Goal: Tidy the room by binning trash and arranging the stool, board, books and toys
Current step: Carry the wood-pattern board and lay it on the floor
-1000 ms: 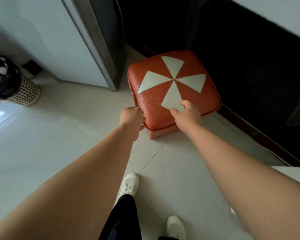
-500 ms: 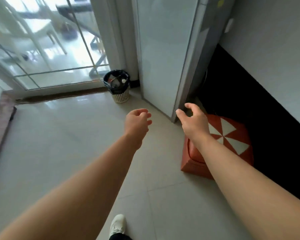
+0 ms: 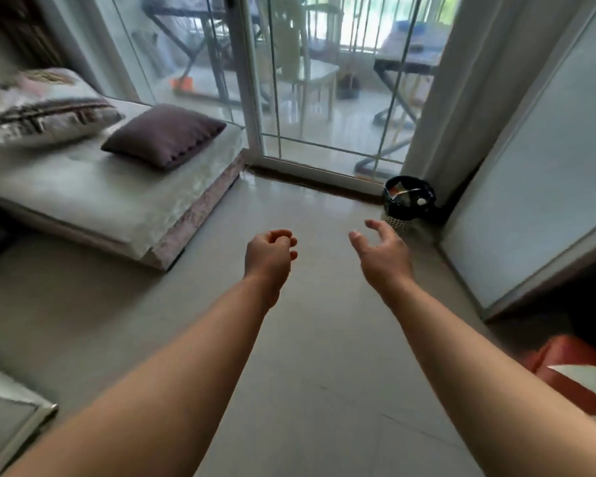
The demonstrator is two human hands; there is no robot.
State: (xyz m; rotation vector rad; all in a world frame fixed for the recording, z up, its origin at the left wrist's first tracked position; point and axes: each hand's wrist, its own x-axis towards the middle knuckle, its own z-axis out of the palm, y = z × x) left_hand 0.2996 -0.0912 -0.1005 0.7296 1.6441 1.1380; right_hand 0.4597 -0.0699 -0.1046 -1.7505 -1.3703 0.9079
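The orange stool (image 3: 565,370) with white triangles shows only partly at the lower right edge, against the dark gap under the wall unit. A bin (image 3: 407,201) with a black liner and trash inside stands on the floor by the glass door, just beyond my right hand. My left hand (image 3: 268,258) hangs in mid-air over the floor with its fingers loosely curled and nothing in it. My right hand (image 3: 381,251) is beside it, fingers spread, empty. Both hands are well apart from the stool.
A low mattress (image 3: 93,197) with a purple cushion (image 3: 164,134) and a patterned pillow (image 3: 42,105) lies at the left. A white cabinet panel (image 3: 537,201) stands at the right. Glass doors (image 3: 324,80) close off a balcony ahead. Pale tiled floor (image 3: 307,373) stretches between.
Both hands let go of the stool and rose into the air. The view swung up and left, so the stool slid to the lower right edge and the mattress came into sight.
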